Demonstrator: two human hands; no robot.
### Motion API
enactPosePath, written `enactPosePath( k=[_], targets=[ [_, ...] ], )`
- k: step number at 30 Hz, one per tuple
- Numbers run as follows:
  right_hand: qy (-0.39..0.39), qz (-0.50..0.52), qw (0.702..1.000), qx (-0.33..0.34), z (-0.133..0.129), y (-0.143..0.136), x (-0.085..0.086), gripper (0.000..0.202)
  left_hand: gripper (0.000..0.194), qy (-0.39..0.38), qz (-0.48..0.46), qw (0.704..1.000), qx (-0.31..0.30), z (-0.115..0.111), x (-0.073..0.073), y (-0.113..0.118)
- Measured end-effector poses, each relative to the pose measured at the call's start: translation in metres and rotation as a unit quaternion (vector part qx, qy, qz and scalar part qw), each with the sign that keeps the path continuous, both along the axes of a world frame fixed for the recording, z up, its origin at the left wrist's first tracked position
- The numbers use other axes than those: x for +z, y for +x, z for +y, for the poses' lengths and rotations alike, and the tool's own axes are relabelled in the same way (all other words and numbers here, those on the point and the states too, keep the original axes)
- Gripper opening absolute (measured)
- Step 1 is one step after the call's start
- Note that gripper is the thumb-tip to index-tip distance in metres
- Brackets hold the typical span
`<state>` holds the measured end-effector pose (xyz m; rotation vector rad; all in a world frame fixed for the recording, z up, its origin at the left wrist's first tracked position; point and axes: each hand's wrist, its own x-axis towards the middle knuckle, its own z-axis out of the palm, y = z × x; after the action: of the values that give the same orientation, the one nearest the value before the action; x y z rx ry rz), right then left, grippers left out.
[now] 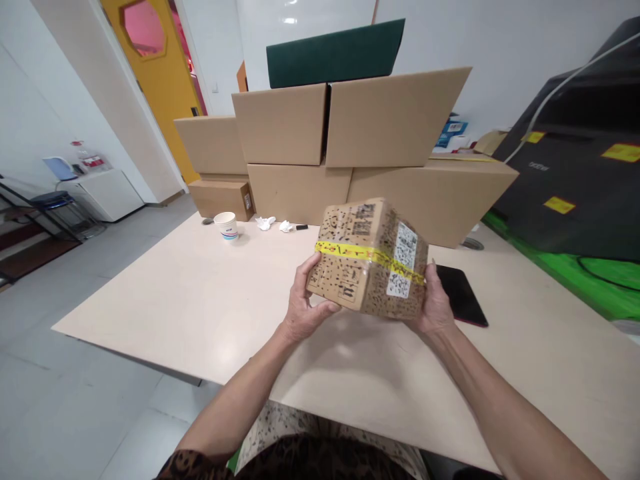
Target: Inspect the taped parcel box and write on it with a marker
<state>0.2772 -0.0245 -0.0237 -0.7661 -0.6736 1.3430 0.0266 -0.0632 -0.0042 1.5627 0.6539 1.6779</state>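
Between my two hands a cardboard box (345, 277) is held up, tilted, above the table (240, 300). Dark spots cover its sides, and a strip of yellow tape (345, 249) runs around it. One side carries a white label (403, 257). My left hand (306, 303) grips the left side and lower edge, thumb under the near face. My right hand (435, 303) holds the right side; part of its fingers is hidden behind the box. Beyond my right hand lies a flat black tablet-like slab (461, 293).
Large cardboard boxes (400, 120) are stacked along the table's back, with a dark green box (335, 57) on top. A paper cup (227, 225), crumpled tissues (266, 223) and a small black object (301, 227) sit before them. A black covered machine (565, 147) stands at right.
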Motion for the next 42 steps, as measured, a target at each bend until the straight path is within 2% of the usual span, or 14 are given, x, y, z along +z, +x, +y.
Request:
enactPosePath(
  k=[3,7,9,12,15,21,27,30,33,38,42],
  targets=[
    [-0.02,0.034,0.999,0.006,-0.007,-0.006,0.003,0.053,0.085,-0.044,-0.065,0.997,-0.01,0.004,0.001,0.002],
    [-0.041,0.048,0.998,0.01,-0.006,-0.006,0.002,0.043,0.08,-0.082,-0.073,0.994,0.011,0.014,0.0,-0.002],
    [-0.046,0.048,0.998,0.003,-0.005,-0.004,0.003,0.039,0.08,-0.131,-0.08,0.988,-0.002,0.019,0.0,-0.006],
    [-0.043,0.023,0.999,0.001,-0.006,-0.003,0.007,0.039,0.083,-0.234,-0.101,0.966,-0.047,0.023,0.003,-0.01],
    [-0.031,-0.02,0.999,0.014,-0.011,-0.005,0.012,0.044,0.085,-0.298,-0.123,0.944,-0.07,0.024,0.008,-0.012],
    [-0.02,-0.04,0.995,0.084,-0.017,-0.006,0.023,0.051,0.069,-0.298,-0.185,0.934,-0.067,0.03,0.015,-0.018],
    [-0.013,-0.07,0.996,0.061,-0.015,-0.006,0.027,0.054,0.068,-0.328,-0.191,0.921,-0.087,0.037,0.009,-0.022],
    [-0.02,-0.081,0.993,0.083,-0.011,-0.006,0.026,0.046,0.069,-0.352,-0.198,0.91,-0.094,0.039,0.008,-0.023],
    [-0.028,-0.072,0.992,0.098,-0.007,-0.005,0.025,0.049,0.068,-0.387,-0.208,0.891,-0.117,0.04,0.01,-0.022],
    [0.004,-0.101,0.991,0.084,-0.007,-0.003,0.026,0.058,0.067,-0.403,-0.214,0.884,-0.101,0.04,0.012,-0.023],
    [0.044,-0.145,0.988,0.008,-0.007,0.0,0.026,0.055,0.075,-0.427,-0.118,0.887,-0.127,0.041,0.003,-0.029]
  ],
)
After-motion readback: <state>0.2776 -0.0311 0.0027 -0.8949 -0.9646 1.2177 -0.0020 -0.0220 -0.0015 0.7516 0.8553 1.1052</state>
